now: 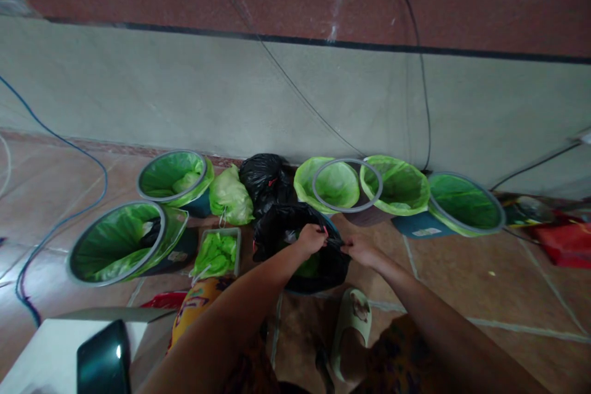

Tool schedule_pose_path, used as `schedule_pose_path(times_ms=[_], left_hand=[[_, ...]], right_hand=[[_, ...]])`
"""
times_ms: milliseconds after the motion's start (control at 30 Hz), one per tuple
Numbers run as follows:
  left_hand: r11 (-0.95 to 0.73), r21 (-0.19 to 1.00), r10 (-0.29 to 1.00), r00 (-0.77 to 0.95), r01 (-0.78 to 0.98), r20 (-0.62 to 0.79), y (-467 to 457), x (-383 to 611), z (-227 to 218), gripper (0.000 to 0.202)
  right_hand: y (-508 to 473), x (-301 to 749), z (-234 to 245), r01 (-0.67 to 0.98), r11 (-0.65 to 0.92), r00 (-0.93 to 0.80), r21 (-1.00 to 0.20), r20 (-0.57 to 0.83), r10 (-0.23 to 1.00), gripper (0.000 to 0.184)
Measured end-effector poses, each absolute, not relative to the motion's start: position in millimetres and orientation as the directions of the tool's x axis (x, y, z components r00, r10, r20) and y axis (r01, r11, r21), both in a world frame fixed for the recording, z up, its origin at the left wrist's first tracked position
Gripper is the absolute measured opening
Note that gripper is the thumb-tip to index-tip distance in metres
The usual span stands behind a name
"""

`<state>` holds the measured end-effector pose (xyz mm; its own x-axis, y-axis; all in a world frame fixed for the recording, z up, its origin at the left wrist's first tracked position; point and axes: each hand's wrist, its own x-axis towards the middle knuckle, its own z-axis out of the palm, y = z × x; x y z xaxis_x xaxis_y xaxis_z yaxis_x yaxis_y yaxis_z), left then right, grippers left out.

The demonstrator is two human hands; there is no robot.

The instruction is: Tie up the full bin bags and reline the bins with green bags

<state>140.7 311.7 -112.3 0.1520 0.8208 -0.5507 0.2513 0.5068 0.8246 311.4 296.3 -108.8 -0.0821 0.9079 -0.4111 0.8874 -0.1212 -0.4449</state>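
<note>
A black garbage bag (295, 218) lines a bin on the floor in front of me, its rim spread outward over the bin. My left hand (312, 241) is closed on the bag's rim beside a small red strip. Just to its right, my right hand (361, 250) pinches the same rim, so the plastic is drawn between both hands. Some green plastic shows inside the bag. A tied black bag (263, 178) lies behind it, against the wall. Close by on the left are a knotted light green bag (231, 196) and a small tray (237, 252) holding green bags.
Green-lined bins (466, 203) stand at the right along the wall, with a loose grey ring (347, 206) across two of them. More lined bins (115, 243) stand left. A phone (104, 357) lies on a white box (50, 345). A blue cable (64, 218) crosses the floor.
</note>
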Motion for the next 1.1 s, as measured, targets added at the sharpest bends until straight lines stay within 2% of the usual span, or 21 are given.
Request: schedule_pose_path(times_ms=[67,133,300,400,567,767,867,933,1000,1033,1100], left_hand=[[0.523,0.821,0.813,0.154,0.230,-0.561,311.8,140.1,-112.2,0.014],[0.519,0.827,0.817,0.158,0.218,-0.554,311.7,140.0,-112.0,0.016],[0.499,0.848,0.824,0.203,0.180,-0.528,308.0,142.9,-109.6,0.019],[0.470,0.866,0.837,0.225,0.172,-0.499,305.1,144.6,-108.5,0.019],[0.356,0.856,0.849,0.253,0.376,-0.464,304.1,144.2,-107.9,0.018],[0.177,0.743,0.868,0.252,0.646,-0.427,302.7,143.3,-96.1,0.020],[0.131,0.671,0.892,0.208,0.730,-0.401,301.9,141.1,-86.0,0.020],[0.120,0.623,0.899,0.182,0.773,-0.398,301.9,138.8,-80.1,0.023],[0.118,0.581,0.895,0.167,0.806,-0.414,302.1,136.7,-76.5,0.025],[0.118,0.562,0.893,0.161,0.819,-0.421,302.0,136.1,-75.8,0.026],[0.116,0.536,0.892,0.150,0.836,-0.427,301.8,136.2,-75.6,0.028]], right_hand=[[298.9,315.1,-102.3,0.920,-0.133,-0.013,-0.368,-0.370,0.929,0.012],[301.0,314.4,-93.5,0.923,-0.147,0.037,-0.355,-0.300,0.953,0.014],[300.0,301.9,-83.5,0.820,-0.060,-0.056,-0.569,-0.184,0.981,0.023],[295.9,296.2,-92.1,0.790,-0.032,-0.110,-0.612,-0.193,0.975,0.021],[292.2,294.5,-104.4,0.788,-0.004,-0.149,-0.615,-0.197,0.969,0.021],[292.6,292.8,-95.8,0.886,-0.016,-0.093,-0.463,-0.212,0.973,0.024],[295.5,291.6,-84.4,0.851,-0.095,-0.016,-0.516,-0.206,0.978,0.023],[297.8,290.5,-74.0,0.720,-0.189,0.050,-0.667,-0.223,0.974,0.020],[299.3,289.4,-61.1,0.443,-0.300,0.066,-0.845,-0.303,0.951,0.016],[299.7,289.1,-53.9,0.271,-0.357,0.042,-0.894,-0.360,0.932,0.015],[300.3,289.2,-38.9,-0.021,-0.444,-0.055,-0.896,-0.442,0.895,0.015]])
